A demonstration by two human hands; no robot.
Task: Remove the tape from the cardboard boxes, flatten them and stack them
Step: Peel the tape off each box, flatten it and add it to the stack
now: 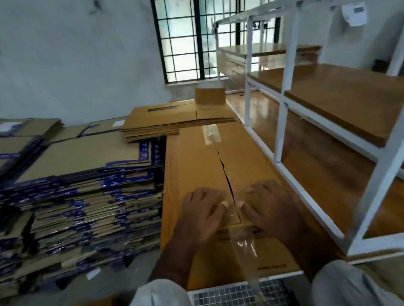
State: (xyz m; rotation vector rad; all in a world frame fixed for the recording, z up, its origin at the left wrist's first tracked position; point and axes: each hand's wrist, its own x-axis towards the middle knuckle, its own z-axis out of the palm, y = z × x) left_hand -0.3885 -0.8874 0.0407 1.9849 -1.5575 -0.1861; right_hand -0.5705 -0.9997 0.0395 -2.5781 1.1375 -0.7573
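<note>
Two stacks of flattened cartons (58, 188) fill the frame's left; my box (214, 177) lies at centre. My left hand (202, 215) and right hand (268, 205) press flat beside its seam, seemingly gripping nothing. Loose tape (246, 253) hangs below; peel it low and steadily.
</note>
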